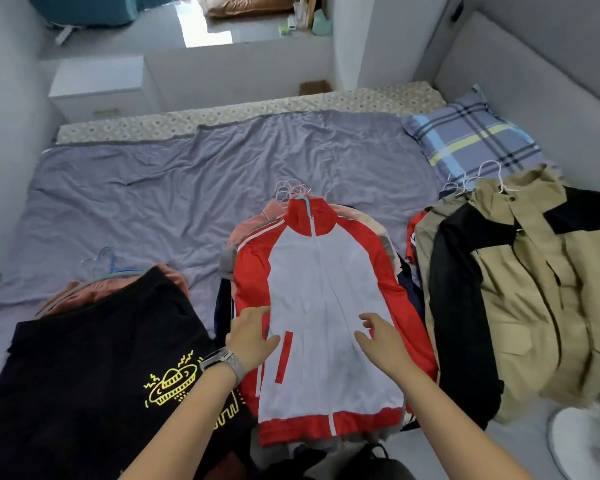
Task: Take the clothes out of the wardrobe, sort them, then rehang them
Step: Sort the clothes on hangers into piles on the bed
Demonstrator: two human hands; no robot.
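Clothes lie in three piles along the near edge of the bed. The middle pile is topped by a red-and-white jacket, zip closed, collar pointing away from the camera.

Left fingers: spread apart, flat, resting on the jacket's red left sleeve edge; they grip nothing. Right fingers: spread and slightly curled over the white front panel near the right sleeve; contact with the cloth cannot be confirmed.

Left hand: palm down, with a watch at the wrist. Right hand: palm down, wrist bare. Both forearms enter from the bottom edge and converge on the jacket.

Hidden or unclear:
- Garments beneath the jacket show only as pink, grey and dark edges; their number cannot be read.
- Hanger hooks bunch above the collar; the hanger bodies are covered.
- Left pile: a black garment with a yellow print covers a pink item; its lower part is cut off by the frame.
- Right pile: a tan-and-black coat on top, blurred at its right side; items below it are mostly covered.
- A white round object at bottom right is cut off and unidentifiable.

A plaid pillow lies beyond the right pile.
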